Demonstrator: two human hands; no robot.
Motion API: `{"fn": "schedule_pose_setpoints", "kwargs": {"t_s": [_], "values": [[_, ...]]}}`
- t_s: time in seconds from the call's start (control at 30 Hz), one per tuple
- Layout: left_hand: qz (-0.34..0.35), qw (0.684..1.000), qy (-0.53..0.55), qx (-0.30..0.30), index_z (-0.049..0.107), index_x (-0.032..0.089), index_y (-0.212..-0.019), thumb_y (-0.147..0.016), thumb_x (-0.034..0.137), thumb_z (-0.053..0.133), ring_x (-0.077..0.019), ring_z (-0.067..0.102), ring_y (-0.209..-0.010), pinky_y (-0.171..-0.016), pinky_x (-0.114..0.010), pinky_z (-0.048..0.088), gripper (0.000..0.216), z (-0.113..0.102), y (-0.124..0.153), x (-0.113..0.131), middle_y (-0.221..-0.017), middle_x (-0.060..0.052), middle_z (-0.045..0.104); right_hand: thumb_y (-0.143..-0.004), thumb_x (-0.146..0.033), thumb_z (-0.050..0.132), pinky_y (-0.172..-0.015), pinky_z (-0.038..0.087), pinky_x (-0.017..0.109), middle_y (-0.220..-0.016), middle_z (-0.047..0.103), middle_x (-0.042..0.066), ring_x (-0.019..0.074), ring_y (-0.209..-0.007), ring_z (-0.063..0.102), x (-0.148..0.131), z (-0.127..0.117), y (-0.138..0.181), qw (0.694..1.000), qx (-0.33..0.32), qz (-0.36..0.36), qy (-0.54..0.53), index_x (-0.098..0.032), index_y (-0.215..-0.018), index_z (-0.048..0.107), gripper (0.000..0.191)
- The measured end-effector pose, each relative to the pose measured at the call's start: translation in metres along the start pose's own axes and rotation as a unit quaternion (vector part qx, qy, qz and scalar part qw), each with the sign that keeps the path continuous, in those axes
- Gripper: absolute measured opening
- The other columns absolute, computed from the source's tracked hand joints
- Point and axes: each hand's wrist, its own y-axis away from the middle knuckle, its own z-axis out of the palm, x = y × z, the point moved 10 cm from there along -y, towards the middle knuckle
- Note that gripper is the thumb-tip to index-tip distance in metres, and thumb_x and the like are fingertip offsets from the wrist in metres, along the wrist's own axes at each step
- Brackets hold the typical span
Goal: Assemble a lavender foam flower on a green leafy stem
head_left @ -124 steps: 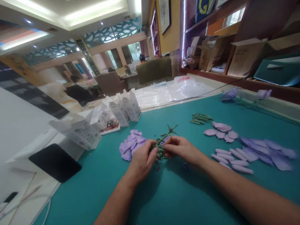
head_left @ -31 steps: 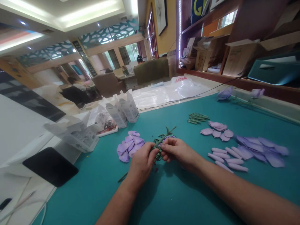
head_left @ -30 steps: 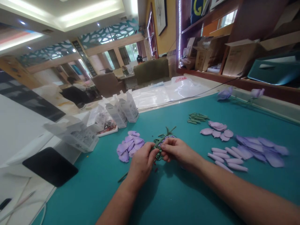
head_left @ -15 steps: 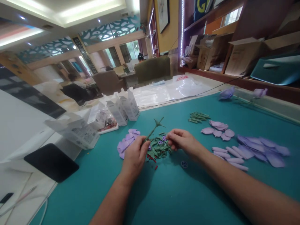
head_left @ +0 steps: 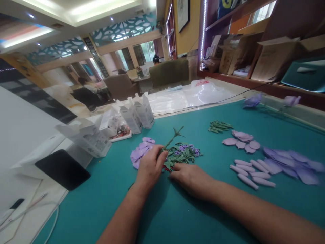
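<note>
My left hand (head_left: 149,167) is closed round a thin green plastic stem (head_left: 172,137) that points up and away from me. My right hand (head_left: 189,177) rests low on the teal table (head_left: 177,210), its fingers reaching into the near edge of a small heap of green leaf parts and tiny purple rings (head_left: 183,154). I cannot tell whether the right fingers hold anything. A pile of round purple petals (head_left: 140,151) lies just left of my left hand.
Long purple petals (head_left: 250,171), wider ones (head_left: 291,162) and round ones (head_left: 241,140) lie to the right. A bundle of green stems (head_left: 218,126) sits further back. White cartons (head_left: 137,115) stand at the table's left edge beside a black pad (head_left: 62,169). Two purple flowers (head_left: 252,100) lie by the shelf.
My left hand has lifted the green stem free of the heap. My right hand let go near it, dropped to the table and moved toward me onto the heap's near edge.
</note>
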Motion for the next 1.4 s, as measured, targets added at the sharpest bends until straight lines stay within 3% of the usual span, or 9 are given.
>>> {"fn": "schedule_pose_setpoints", "kwargs": {"t_s": [0.23,0.4,0.5,0.63,0.77,0.93,1.1,1.2,1.4], "values": [[-0.003,1.000,-0.005,-0.022,0.055,0.021,-0.086,-0.091,0.039,0.040,-0.0191,0.060,-0.075,-0.064,-0.028,0.040,0.024,0.005,0.000,0.000,-0.078,-0.003,0.064,-0.089,-0.010,0.048,-0.048,0.016,0.029,-0.079,0.063,0.004,0.0135,-0.061,0.051,-0.001,0.001,-0.001,0.998,0.038,-0.029,0.039,-0.015,-0.079,0.063,0.019],[-0.008,0.999,-0.012,-0.040,0.056,0.021,-0.090,-0.091,0.039,0.040,-0.0190,0.059,-0.075,-0.065,-0.028,0.041,0.025,0.009,0.001,0.001,-0.078,-0.003,0.064,-0.086,-0.012,0.049,-0.048,0.021,0.030,-0.079,0.066,0.006,0.0143,-0.058,0.054,0.001,0.000,0.002,0.999,0.016,-0.015,0.026,-0.014,-0.079,0.064,0.017],[-0.009,0.999,-0.011,-0.045,0.055,0.021,-0.090,-0.091,0.039,0.040,-0.0187,0.059,-0.074,-0.066,-0.028,0.041,0.024,0.009,0.001,0.002,-0.078,-0.002,0.064,-0.082,-0.013,0.051,-0.050,0.026,0.030,-0.081,0.069,0.009,0.0166,-0.062,0.057,0.004,-0.002,0.003,1.000,-0.002,0.005,0.000,-0.014,-0.080,0.066,0.015],[-0.008,0.999,-0.001,-0.042,0.056,0.020,-0.090,-0.090,0.039,0.042,-0.0179,0.058,-0.071,-0.065,-0.028,0.041,0.024,0.006,0.001,0.004,-0.077,-0.002,0.063,-0.073,-0.009,0.054,-0.053,0.029,0.027,-0.072,0.067,0.004,0.0145,-0.060,0.054,0.020,-0.017,0.001,0.991,0.032,0.071,-0.112,-0.017,-0.072,0.062,0.011],[-0.001,0.999,0.010,-0.040,0.057,0.019,-0.089,-0.089,0.039,0.045,-0.0162,0.056,-0.065,-0.062,-0.027,0.041,0.023,0.004,0.002,0.007,-0.072,-0.001,0.062,-0.068,-0.007,0.056,-0.052,0.032,0.024,-0.062,0.058,-0.002,0.0115,-0.057,0.049,0.043,-0.027,0.002,0.938,0.087,0.140,-0.303,-0.019,-0.067,0.055,0.012],[0.007,0.999,0.008,-0.050,0.058,0.019,-0.085,-0.087,0.039,0.047,-0.0162,0.054,-0.064,-0.060,-0.027,0.038,0.023,0.007,0.003,0.010,-0.069,0.000,0.059,-0.068,-0.016,0.060,-0.054,0.038,0.024,-0.063,0.055,-0.004,0.0114,-0.058,0.050,0.058,-0.024,0.001,0.826,0.122,0.147,-0.531,-0.019,-0.073,0.055,0.008],[0.020,0.998,0.013,-0.059,0.057,0.019,-0.081,-0.088,0.037,0.045,-0.0159,0.054,-0.065,-0.061,-0.027,0.038,0.023,0.010,0.004,0.013,-0.069,-0.001,0.058,-0.065,-0.025,0.070,-0.057,0.041,0.025,-0.063,0.055,-0.005,0.0100,-0.058,0.050,0.063,-0.029,0.000,0.744,0.149,0.139,-0.636,-0.018,-0.077,0.059,0.018],[0.024,0.998,0.015,-0.063,0.057,0.019,-0.081,-0.089,0.038,0.044,-0.0161,0.054,-0.065,-0.060,-0.027,0.038,0.024,0.010,0.004,0.015,-0.068,-0.001,0.058,-0.065,-0.030,0.073,-0.057,0.042,0.026,-0.062,0.056,-0.005,0.0096,-0.056,0.051,0.069,-0.030,0.001,0.718,0.168,0.158,-0.657,-0.017,-0.076,0.062,0.021],[0.028,0.997,0.006,-0.068,0.057,0.019,-0.081,-0.090,0.037,0.043,-0.0162,0.054,-0.064,-0.060,-0.027,0.038,0.024,0.011,0.004,0.016,-0.069,-0.001,0.059,-0.062,-0.034,0.077,-0.055,0.041,0.025,-0.058,0.057,-0.005,0.0094,-0.054,0.049,0.073,-0.031,0.003,0.710,0.175,0.169,-0.661,-0.017,-0.074,0.066,0.024]]}}
